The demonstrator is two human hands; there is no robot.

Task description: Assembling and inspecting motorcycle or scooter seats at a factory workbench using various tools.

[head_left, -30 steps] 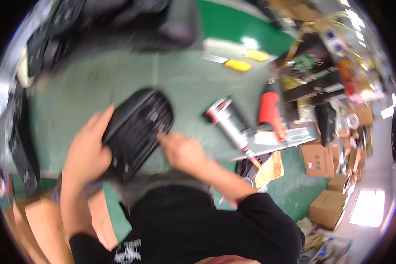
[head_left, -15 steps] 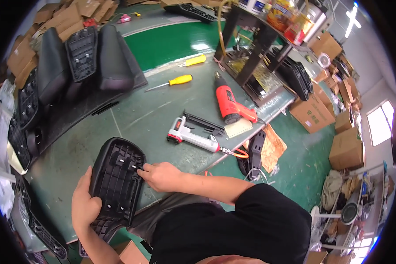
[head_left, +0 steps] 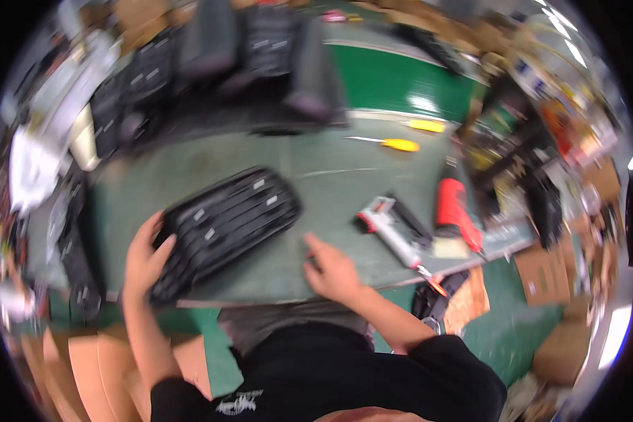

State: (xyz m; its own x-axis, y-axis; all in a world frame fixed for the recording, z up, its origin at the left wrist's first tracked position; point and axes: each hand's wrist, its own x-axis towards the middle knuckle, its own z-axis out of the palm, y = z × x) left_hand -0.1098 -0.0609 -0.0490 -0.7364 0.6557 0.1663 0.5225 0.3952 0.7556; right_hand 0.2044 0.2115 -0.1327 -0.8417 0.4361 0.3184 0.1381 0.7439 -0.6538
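A black seat panel with a ribbed plastic back and several small pale metal clips lies tilted on the green-grey table. Its near-left edge is in my left hand, with the thumb over the ribbed face and the fingers along the side. Off the panel's right end, my right hand is apart from it above the table. The right index finger points outward, a gap shows by the thumb, and nothing shows in the hand. Motion smears the picture somewhat.
A silver-and-black staple gun and a red heat gun lie at the right. Farther back are a yellow-handled screwdriver and a yellow cutter. Black cushions stand at the back left. Cardboard boxes sit below the table's front edge.
The view has swung to the left. My right hand has come off the panel's face, where its fingers were pinched by a clip. The panel has turned clockwise; my left hand remains on it.
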